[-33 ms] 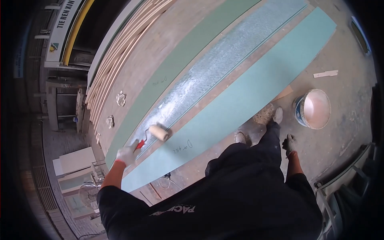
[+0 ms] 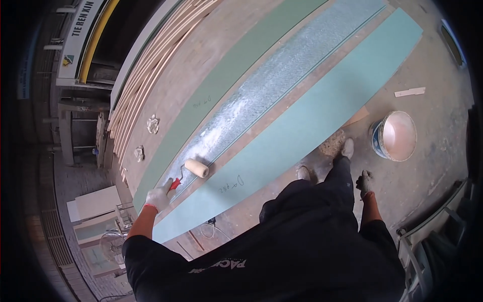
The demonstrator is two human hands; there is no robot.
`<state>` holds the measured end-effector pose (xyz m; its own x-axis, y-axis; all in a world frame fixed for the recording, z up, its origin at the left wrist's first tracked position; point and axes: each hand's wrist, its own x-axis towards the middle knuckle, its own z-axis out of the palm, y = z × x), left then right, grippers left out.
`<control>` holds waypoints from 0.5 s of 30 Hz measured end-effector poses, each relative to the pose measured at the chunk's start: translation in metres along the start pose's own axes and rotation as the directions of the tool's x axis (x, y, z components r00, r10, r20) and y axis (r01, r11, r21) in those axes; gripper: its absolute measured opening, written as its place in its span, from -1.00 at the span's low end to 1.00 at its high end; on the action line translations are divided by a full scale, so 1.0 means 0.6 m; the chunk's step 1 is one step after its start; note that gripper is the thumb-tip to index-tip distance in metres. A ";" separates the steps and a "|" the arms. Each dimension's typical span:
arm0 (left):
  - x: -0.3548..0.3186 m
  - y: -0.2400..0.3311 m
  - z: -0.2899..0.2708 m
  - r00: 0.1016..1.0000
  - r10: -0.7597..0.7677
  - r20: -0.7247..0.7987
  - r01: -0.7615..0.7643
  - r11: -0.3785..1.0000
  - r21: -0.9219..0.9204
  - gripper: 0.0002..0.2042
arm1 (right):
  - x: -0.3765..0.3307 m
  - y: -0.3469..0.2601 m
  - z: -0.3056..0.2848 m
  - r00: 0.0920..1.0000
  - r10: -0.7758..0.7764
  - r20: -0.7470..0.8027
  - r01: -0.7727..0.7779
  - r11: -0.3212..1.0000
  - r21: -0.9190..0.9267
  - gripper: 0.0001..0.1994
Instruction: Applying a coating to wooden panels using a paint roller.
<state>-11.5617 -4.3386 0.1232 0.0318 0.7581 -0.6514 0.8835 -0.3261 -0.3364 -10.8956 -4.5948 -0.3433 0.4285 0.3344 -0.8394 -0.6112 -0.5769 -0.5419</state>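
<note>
My left hand [image 2: 159, 196], in a pale glove with a red cuff, is closed round the red handle of a paint roller [image 2: 196, 168]. The roller's cream sleeve lies over the near edge of a long panel coated with something wet and shiny [image 2: 241, 100], close to its left end. Whether the sleeve touches the surface, I cannot tell. My right hand [image 2: 365, 183], gloved with dark fingertips, hangs beside my leg with its fingers curled in; I see nothing in it. A round bucket [image 2: 376, 138] of pale pinkish liquid stands on the floor beyond that hand.
A pale green panel [image 2: 302, 136] lies between my feet and the wet one; a darker green panel [image 2: 211, 85] lies behind it. Long thin strips [image 2: 146, 70] are stacked farther left. Two crumpled lumps [image 2: 152, 124] and a white scrap [image 2: 410, 92] lie on the floor.
The roller has shifted very slightly left, and my left hand a little to the right. My right hand has hardly moved.
</note>
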 end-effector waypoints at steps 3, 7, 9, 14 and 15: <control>0.011 0.016 0.000 0.998 -0.059 -0.036 0.057 0.998 -0.041 -0.42 | -0.031 0.051 -0.027 0.998 -0.026 -0.051 0.028 0.999 0.038 -0.66; 0.143 0.148 -0.095 0.987 0.059 -0.147 -0.066 0.997 -0.044 -0.42 | -0.054 0.113 -0.075 0.987 0.099 -0.127 -0.090 0.993 0.076 -0.73; 0.231 0.219 -0.158 0.953 0.176 -0.248 -0.180 0.984 0.005 -0.43 | -0.071 0.148 -0.090 0.967 0.024 -0.253 -0.004 0.997 0.078 -0.73; 0.398 0.456 -0.409 0.822 0.380 -0.425 -0.370 0.923 0.109 -0.46 | -0.116 0.122 -0.066 0.964 0.111 -0.241 -0.061 0.977 0.206 -0.69; 0.423 0.496 -0.448 0.770 0.430 -0.472 -0.422 0.897 0.128 -0.48 | -0.116 0.103 -0.054 0.961 0.098 -0.260 -0.046 0.979 0.199 -0.67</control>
<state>-11.1653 -4.0914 0.0406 0.6247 0.7100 -0.3250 0.7195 -0.6851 -0.1139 -10.9414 -4.6780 -0.3167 0.5248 0.0710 -0.8483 -0.7505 -0.4316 -0.5004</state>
